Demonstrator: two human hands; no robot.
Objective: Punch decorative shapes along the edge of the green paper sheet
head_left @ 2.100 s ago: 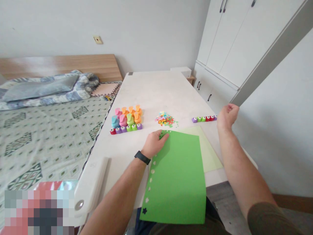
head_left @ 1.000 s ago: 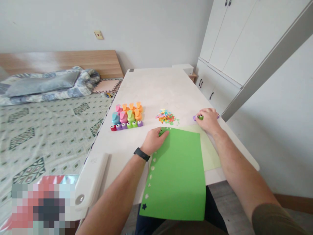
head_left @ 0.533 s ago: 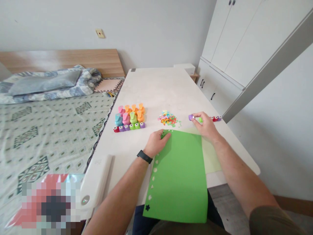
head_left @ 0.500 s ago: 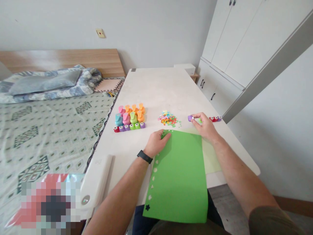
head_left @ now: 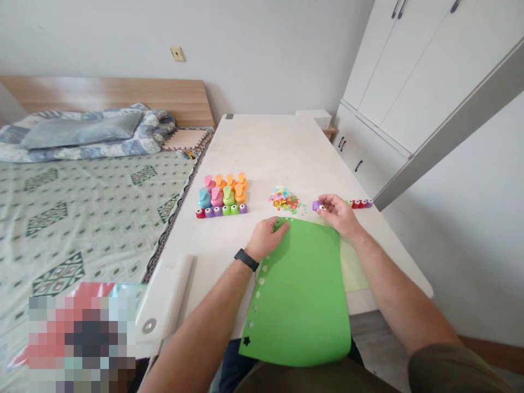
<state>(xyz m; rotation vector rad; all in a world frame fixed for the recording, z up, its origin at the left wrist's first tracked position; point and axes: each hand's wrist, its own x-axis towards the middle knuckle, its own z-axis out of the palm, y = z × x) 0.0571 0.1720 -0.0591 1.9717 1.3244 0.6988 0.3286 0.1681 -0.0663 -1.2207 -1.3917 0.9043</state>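
Currently, the right hand (head_left: 338, 215) is curled around a small purple punch (head_left: 316, 206), holding it between the fingertips just above the top edge of a green sheet (head_left: 301, 295). The left hand (head_left: 266, 238) grasps nothing and rests on that sheet's top left corner, pinning it to the tabletop (head_left: 266, 142). The sheet's long axis runs straight toward the person, and its near end hangs past the tabletop's edge. A line of punched holes (head_left: 261, 281) follows its left side, nearer the left hand, while the punch lies up and to the right of the sheet's corner, by the right hand. A pale green sheet (head_left: 355, 273) lies beneath. Beyond are paper confetti (head_left: 284, 199), a cluster of coloured punches (head_left: 223, 191) and a row of red punches (head_left: 360, 203).
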